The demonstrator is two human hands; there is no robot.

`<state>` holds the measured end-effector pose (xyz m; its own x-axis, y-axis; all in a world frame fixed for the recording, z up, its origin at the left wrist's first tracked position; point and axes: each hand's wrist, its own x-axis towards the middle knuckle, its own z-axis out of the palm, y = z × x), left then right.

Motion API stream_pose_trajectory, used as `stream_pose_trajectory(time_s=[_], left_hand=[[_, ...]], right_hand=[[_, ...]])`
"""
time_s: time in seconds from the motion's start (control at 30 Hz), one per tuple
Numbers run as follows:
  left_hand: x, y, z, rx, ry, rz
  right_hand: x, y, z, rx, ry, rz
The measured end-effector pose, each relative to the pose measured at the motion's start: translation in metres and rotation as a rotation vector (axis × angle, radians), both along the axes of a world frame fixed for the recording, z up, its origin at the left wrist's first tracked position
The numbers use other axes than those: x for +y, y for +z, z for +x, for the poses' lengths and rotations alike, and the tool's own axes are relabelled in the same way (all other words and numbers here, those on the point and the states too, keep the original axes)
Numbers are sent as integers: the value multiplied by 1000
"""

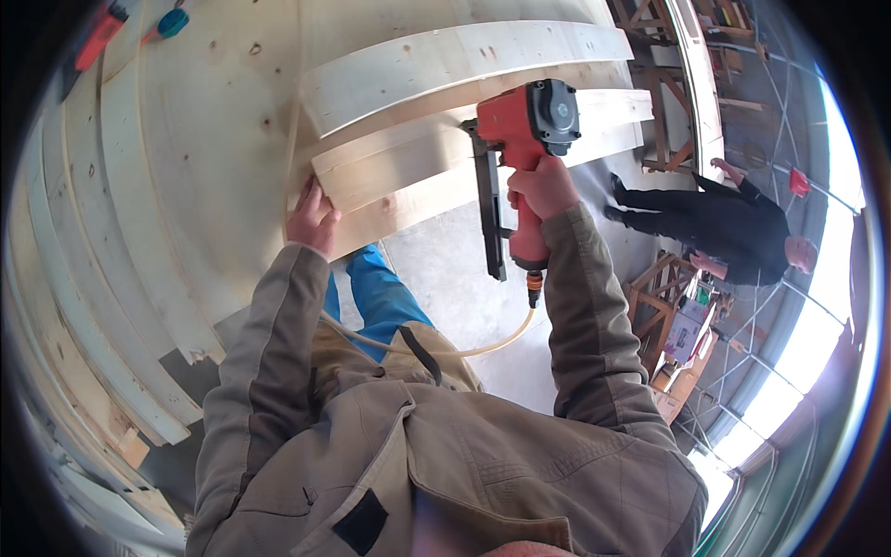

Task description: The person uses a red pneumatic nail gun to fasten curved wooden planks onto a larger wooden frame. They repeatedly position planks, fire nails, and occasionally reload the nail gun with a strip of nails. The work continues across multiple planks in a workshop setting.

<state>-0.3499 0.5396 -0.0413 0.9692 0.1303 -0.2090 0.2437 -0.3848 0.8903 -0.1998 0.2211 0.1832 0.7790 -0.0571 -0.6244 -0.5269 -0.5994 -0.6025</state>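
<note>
Pale board [382, 169] runs left-right. Left hand [314, 221] nearer, at board's left end, fingers bent, grip unclear. Right hand [548, 188] clenched round red nail gun [510, 116], above board's mid-length, nose toward board's left end, contact unclear.

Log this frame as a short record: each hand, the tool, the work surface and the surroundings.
Left hand: fingers at the near-left end of a pale wooden board
Right hand: wrapped around the grip of a red-and-black pneumatic nailer
Nailer position: nose over the boards; contact cannot be told
Air supply: beige hose attached below the grip
Work surface: large knotted wood panel, with boards along its right part
Left side: long pale planks
Background: another person in dark clothes, to the right
</note>
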Motion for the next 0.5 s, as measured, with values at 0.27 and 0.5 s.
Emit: stream_pose_trajectory(time_s=[0.27, 0.5], left_hand=[[-90, 97, 57, -235, -332, 416], [-215, 91, 186, -15, -608, 692]], right_hand=[[-28, 2, -6, -82, -58, 156], [-121, 49, -36, -218, -234, 264]])
